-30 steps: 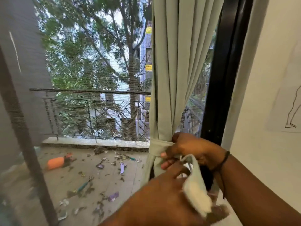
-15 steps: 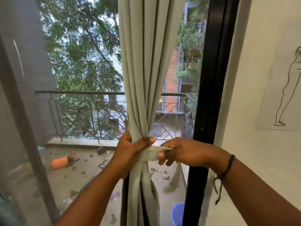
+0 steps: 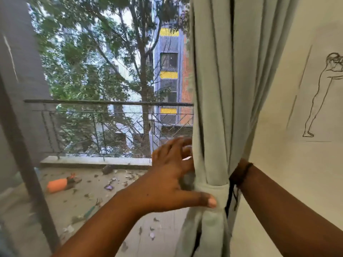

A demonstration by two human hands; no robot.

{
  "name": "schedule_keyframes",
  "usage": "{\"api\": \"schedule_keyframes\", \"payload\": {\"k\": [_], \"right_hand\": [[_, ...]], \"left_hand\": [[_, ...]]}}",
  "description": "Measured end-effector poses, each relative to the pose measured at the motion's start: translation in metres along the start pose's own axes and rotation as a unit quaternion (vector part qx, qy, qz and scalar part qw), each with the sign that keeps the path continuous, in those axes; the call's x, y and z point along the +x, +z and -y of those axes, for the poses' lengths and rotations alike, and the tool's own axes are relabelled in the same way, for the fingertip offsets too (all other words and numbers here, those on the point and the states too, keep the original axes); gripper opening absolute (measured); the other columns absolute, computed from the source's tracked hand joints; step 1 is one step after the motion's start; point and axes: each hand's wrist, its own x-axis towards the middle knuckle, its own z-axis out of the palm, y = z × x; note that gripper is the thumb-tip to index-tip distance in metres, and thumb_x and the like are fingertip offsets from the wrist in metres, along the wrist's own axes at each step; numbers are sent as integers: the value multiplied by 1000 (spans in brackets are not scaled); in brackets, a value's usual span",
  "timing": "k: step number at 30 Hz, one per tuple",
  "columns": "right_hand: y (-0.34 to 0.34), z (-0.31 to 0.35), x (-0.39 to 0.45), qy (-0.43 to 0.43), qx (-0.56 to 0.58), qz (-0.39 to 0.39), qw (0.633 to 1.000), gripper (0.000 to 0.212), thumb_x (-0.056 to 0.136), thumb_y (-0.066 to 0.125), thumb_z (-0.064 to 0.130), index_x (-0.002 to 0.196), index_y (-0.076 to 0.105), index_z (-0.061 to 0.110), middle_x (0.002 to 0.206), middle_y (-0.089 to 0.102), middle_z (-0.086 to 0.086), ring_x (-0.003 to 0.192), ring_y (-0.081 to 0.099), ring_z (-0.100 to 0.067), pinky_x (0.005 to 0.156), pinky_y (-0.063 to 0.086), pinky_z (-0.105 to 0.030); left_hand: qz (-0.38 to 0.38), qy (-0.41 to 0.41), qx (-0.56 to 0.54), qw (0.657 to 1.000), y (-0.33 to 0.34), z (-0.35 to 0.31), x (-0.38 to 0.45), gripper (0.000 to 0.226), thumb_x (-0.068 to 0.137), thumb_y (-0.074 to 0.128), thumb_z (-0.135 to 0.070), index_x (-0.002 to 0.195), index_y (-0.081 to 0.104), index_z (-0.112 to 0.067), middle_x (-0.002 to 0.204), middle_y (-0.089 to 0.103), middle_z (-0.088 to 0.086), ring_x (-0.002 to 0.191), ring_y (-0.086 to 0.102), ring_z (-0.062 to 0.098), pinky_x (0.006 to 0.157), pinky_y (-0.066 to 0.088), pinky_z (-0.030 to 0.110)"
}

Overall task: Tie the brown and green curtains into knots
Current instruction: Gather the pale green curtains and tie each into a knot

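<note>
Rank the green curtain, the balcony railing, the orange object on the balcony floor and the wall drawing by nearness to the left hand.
From the left hand:
1. Green curtain, touching it.
2. Balcony railing, beyond, outside.
3. Orange object and wall drawing: too close to call.

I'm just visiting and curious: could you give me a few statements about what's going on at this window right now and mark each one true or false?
1. The pale green curtain is cinched by a band of its own cloth. True.
2. The right hand is in plain sight in front of the curtain. False: only the right forearm and its dark wrist cord show; the hand is hidden behind the fabric.
3. The left hand has its thumb on the band. True.
4. The orange object stands upright on the balcony railing. False: it lies on the balcony floor.
5. A line drawing of a figure is on the wall right of the curtain. True.
</note>
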Motion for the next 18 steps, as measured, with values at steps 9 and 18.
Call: {"api": "schedule_keyframes", "payload": {"k": [9, 18], "right_hand": [[-4, -17, -4, 119, -121, -302, 938, 8, 91, 52, 6, 86, 53, 13, 78, 52, -8, 50, 56, -8, 51, 47, -20], [71, -34, 9, -24, -182, -280, 942, 103, 62, 87, 23, 138, 19, 33, 131, 45, 21, 101, 48, 22, 81, 37, 3]], "left_hand": [[-75, -184, -34, 980, 0, 20, 8, 70, 70, 63, -68, 124, 44, -28, 120, 60, -8, 107, 60, 17, 83, 51, 35], [-56, -311, -248, 916, -1, 0, 45, 64, 79, 62, -33, 128, 33, -5, 108, 56, 7, 91, 59, 23, 77, 50, 32]]}}
